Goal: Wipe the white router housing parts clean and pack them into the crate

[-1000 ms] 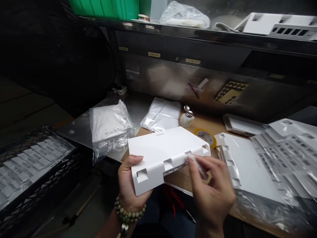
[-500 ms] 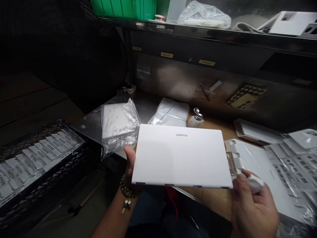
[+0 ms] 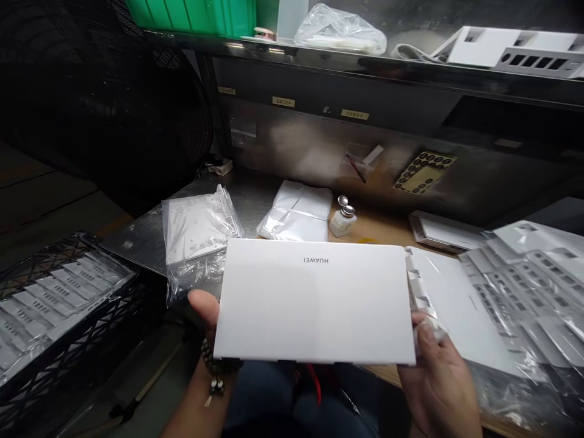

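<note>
A flat white plastic cover (image 3: 314, 304) with a small logo near its far edge is held level in front of me, smooth face up. My left hand (image 3: 204, 309) grips its left edge, thumb showing above a bead bracelet, fingers hidden underneath. My right hand (image 3: 438, 371) holds the right edge, closed there with a small white wad pinched in the fingers against the cover.
A stack of white covers in clear wrap (image 3: 520, 298) lies right. Bagged white parts (image 3: 198, 234) and folded bags (image 3: 296, 216) lie behind, beside a small pump bottle (image 3: 343, 220). A black crate (image 3: 59, 304) of parts stands left. A shelf (image 3: 365, 58) runs overhead.
The cover went from tilted, slotted edge toward me, to flat with its smooth face up. My right hand left that edge, swung out right, then came back to the cover's right side.
</note>
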Tool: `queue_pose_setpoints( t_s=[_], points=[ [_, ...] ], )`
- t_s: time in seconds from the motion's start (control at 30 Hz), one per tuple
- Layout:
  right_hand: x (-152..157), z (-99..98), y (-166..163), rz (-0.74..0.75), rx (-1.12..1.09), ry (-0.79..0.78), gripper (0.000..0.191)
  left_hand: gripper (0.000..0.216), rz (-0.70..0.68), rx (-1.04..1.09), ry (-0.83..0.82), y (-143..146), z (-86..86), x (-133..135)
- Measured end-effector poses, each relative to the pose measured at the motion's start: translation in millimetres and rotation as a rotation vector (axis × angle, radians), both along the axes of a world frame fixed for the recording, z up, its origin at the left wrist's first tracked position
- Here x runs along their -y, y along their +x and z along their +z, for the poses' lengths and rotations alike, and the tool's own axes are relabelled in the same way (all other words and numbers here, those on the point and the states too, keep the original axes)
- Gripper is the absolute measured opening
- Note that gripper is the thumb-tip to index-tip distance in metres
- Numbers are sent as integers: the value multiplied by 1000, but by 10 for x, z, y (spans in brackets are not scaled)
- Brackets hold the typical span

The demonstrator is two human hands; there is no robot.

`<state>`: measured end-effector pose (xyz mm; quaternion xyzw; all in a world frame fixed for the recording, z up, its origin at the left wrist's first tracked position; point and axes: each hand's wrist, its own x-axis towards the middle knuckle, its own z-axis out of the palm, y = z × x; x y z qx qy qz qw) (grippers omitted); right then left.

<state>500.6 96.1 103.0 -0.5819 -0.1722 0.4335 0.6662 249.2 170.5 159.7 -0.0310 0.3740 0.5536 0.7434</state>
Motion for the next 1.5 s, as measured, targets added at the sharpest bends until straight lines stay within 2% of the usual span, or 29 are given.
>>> queue_pose_setpoints(
  t_s=[0.13,0.3,0.4,0.47,0.53,0.6,0.67,0.77,0.83,0.9,1.0,1.13,1.3,1.37,1.43,1.5],
  points=[
    [57,47,11,18,-76,14,25,63,16,6,25,-25,-83,17],
    [87,69,-26,51,-144,44,27,82,-20,-17,-3,-90,-68,-19],
    [81,68,-42,55,-160,3,33,82,-47,-70,25,-211,-235,-32],
    [71,65,-33,71,-153,-36,36,83,-95,-149,88,-307,-374,-56],
    [67,47,1,77,-134,-56,36,75,-202,-282,151,-386,-453,-114],
    [72,5,57,71,-82,-59,35,62,-345,-442,205,-421,-440,-207],
    [81,-49,123,93,35,-57,32,62,-443,-594,251,-402,-372,-309],
    [76,-98,203,164,283,-77,28,55,-429,-778,295,-320,-303,-408],
    [55,-87,226,127,393,-89,29,43,-384,-899,398,-271,-312,-423],
    [24,-47,229,41,398,-69,30,29,-400,-990,615,-234,-331,-419],
    [-25,36,211,6,220,22,30,10,-504,-1024,935,-176,-317,-424],
    [-78,79,191,71,-21,88,34,11,-573,-955,1104,-92,-255,-461],
    [-95,-72,208,62,-14,135,24,9,-575,-928,1120,-29,-237,-430],
    [-91,-133,189,12,63,212,21,32,-491,-899,1082,36,-241,-376],
    [-84,-153,138,-53,175,311,18,62,-306,-724,889,127,-246,-319],
    [-71,-129,69,-99,303,414,17,73,-193,-401,571,205,-249,-283]
  ],
)
